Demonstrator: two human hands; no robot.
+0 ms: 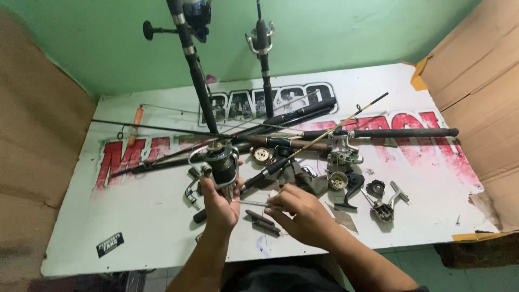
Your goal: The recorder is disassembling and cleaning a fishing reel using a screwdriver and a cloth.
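Fingers (pixel 217 190) of the left hand (pixel 220 208) wrapped around a spinning reel (pixel 221 165), right hand (pixel 303 215) pinching a thin metal rod (pixel 254 203).

Head view: reel is held upright just above the white table (pixel 135 216), near its front edge. It looks heavy and rigid, with a thin, bendable bail wire, so the body seems the safest grip. The rod looks light and slippery. Fishing rods (pixel 346 133) lie crossed just behind, loose reel parts (pixel 378 200) to the right, a dark handle piece (pixel 262 221) beneath the hands; cardboard (pixel 476 92) flanks the table.
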